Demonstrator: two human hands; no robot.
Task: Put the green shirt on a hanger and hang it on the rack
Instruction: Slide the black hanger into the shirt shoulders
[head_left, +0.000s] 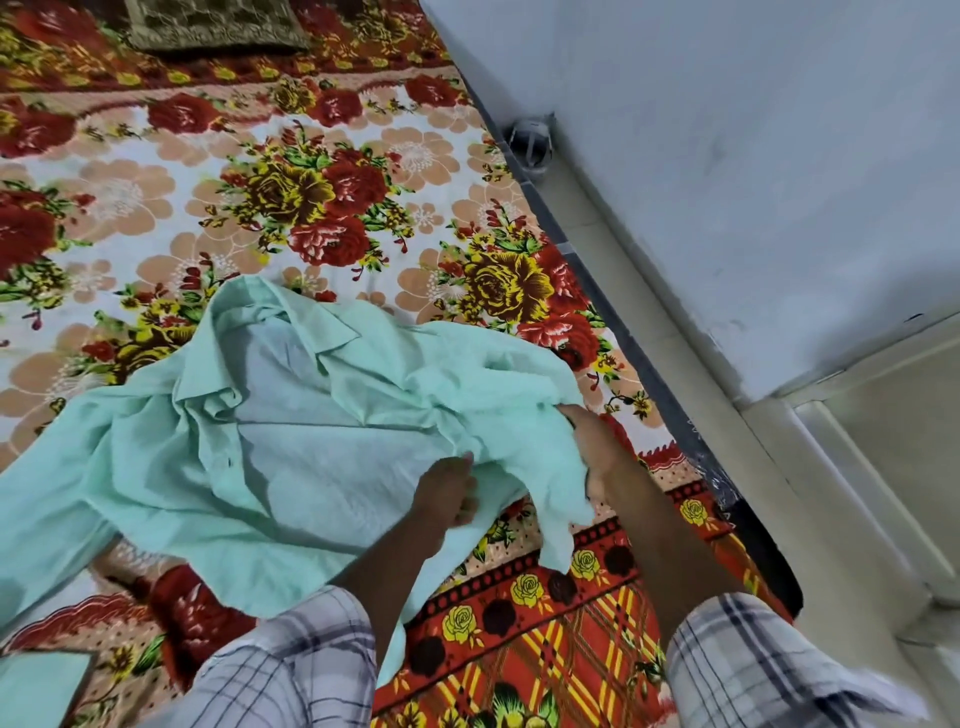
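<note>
A pale mint-green shirt (291, 415) lies crumpled on a flowered bedspread (322, 171), collar toward the far side and one sleeve trailing off to the left. My left hand (449, 493) pinches the fabric near the shirt's middle right. At the garment's right edge my right hand (597, 447) grips a bunch of cloth, its fingers buried in the folds. No hanger and no rack appear in this view.
A dark patterned cushion (213, 26) rests at the bed's far end. The bed's right edge (660, 384) runs along a pale wall (753, 156), with a small round fixture (530, 143) in the gap. Light floor tiles (893, 441) show at right.
</note>
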